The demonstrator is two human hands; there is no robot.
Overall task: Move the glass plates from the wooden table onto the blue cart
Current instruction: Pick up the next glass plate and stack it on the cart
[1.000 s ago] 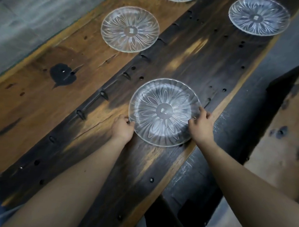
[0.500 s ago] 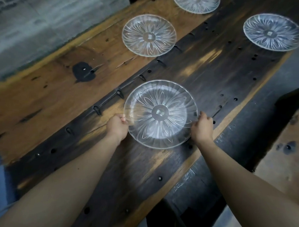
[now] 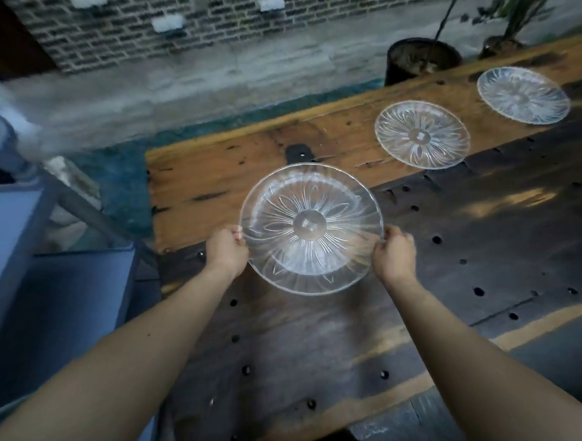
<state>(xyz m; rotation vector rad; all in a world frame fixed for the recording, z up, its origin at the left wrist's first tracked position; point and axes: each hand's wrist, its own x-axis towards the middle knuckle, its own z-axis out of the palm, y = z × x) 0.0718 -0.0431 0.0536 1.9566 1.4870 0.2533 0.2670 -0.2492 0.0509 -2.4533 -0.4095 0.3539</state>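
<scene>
- Held plate (image 3: 311, 228): I see a clear glass plate with a cut petal pattern, tilted a little toward the camera and carried in the air above the near left part of the worktop (image 3: 446, 293).
- Left hand (image 3: 226, 251): my left grip is clenched on the plate's left rim, thumb on top at the edge.
- Right hand (image 3: 396, 255): my right grip is clenched on the plate's right rim, opposite the left hand; both forearms reach forward from the bottom of the view.
- Worktop: a long wooden surface, pale brown along the far edge and dark, with rows of small round holes, on the near side.
- Second plate (image 3: 422, 133): lies flat on the pale strip of the worktop, to the right of and beyond the held plate, well apart from it.
- Third plate (image 3: 523, 95): lies flat farther right along the same strip, near the second plate but not touching it.
- Cart (image 3: 56, 303): a blue cart stands at the left end of the worktop, just beside it; I can see one of its flat blue shelves, and the held plate is not over it.
- Background: a plant pot (image 3: 423, 61) stands behind the worktop's far edge, before a brick wall (image 3: 191, 22); this upper part is blurred.
</scene>
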